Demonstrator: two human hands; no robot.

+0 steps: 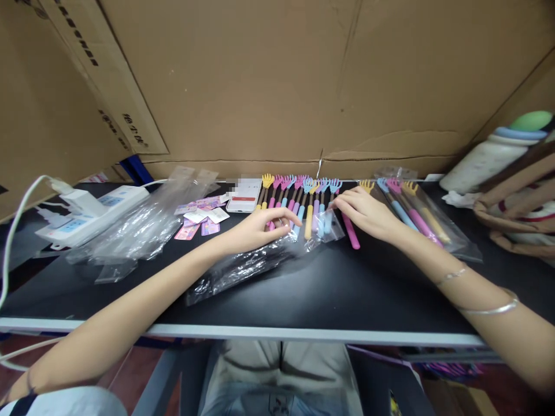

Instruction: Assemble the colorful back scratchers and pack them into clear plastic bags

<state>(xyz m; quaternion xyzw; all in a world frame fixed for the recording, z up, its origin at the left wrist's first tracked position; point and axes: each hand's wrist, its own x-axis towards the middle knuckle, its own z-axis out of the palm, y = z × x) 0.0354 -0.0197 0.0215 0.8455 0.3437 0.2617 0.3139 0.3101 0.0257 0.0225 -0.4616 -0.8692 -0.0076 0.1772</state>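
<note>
My left hand (271, 228) is over a long clear plastic bag (247, 267), thumb and fingers curled together on its upper part. The bag lies slanted across the black table, its far end reaching over several back scratchers. My right hand (364, 212) is bent, fingertips bunched close to the bag's end; what they pinch is hidden. Below that hand shows a pink handle (352, 234). Between my hands lies a row of hand-shaped back scratchers (309, 222) in yellow, pink, blue and purple. To the right, three bagged back scratchers (416, 218) lie side by side.
Left are a stack of clear bags (139, 228), a white power strip (108, 202) with plugs and small printed cards (187, 231). A phone (244, 195) lies behind my left hand. At right are a bottle (488, 159) and a brown bag (515, 214). Cardboard (269, 81) walls the back.
</note>
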